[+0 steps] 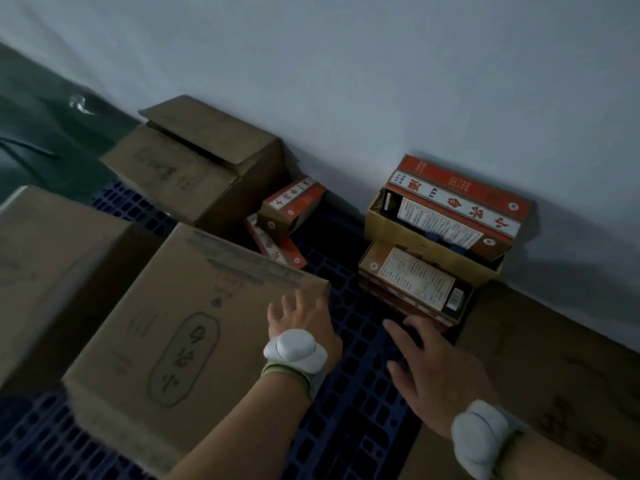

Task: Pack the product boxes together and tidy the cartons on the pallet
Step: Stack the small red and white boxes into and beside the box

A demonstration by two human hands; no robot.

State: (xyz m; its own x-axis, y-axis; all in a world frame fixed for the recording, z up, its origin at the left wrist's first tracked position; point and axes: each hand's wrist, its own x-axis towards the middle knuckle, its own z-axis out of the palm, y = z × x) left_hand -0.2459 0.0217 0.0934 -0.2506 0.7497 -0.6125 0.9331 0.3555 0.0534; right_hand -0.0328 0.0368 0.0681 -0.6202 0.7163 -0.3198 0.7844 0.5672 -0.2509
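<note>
A blue slatted pallet (349,403) carries brown cartons and red-and-white product boxes. My left hand (300,317) lies flat, fingers spread, on the right corner of a large closed carton (180,327). My right hand (429,362) hovers open over the pallet, fingertips close to a low stack of product boxes (415,282). Behind that stack, an open yellow box (408,233) against the wall holds more product boxes (457,206). Two loose product boxes (291,206) lean between the cartons at centre.
An open-flapped carton (194,168) stands at the back by the grey wall (346,64). Another carton (45,271) is at the left, and a flat carton top (561,375) at the right. Dark green floor (41,133) lies beyond the pallet.
</note>
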